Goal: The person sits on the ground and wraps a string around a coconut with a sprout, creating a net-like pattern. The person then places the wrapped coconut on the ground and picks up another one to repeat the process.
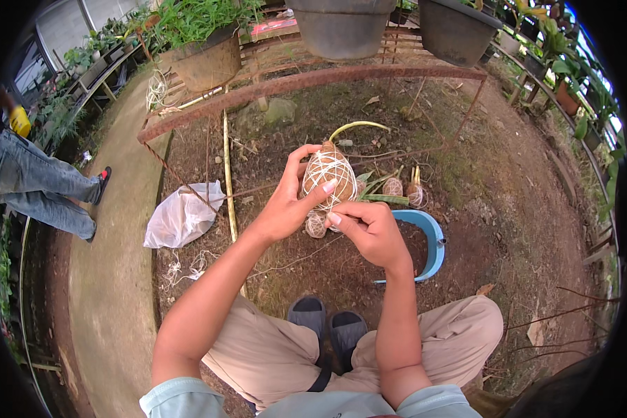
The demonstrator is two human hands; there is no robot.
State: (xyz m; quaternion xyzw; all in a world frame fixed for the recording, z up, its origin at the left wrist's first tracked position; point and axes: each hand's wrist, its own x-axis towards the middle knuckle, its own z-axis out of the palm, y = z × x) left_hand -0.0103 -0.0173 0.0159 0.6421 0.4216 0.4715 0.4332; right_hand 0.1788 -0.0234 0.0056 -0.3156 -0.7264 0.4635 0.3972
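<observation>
My left hand holds a large brown root ball wrapped in white string, its thumb across the front. A curved yellow-green stem rises from the ball's top. At the lower end of the ball, my right hand pinches finger and thumb together; whether string lies between them is too small to tell. Smaller string-wrapped balls show just below the large one. More small wrapped balls with shoots lie on the soil to the right, beside green leaves.
A blue plastic basin stands right of my right hand. A rusty metal frame spans the far side, near large plant pots. At left are a white plastic bag, loose string, a concrete path and another person's legs.
</observation>
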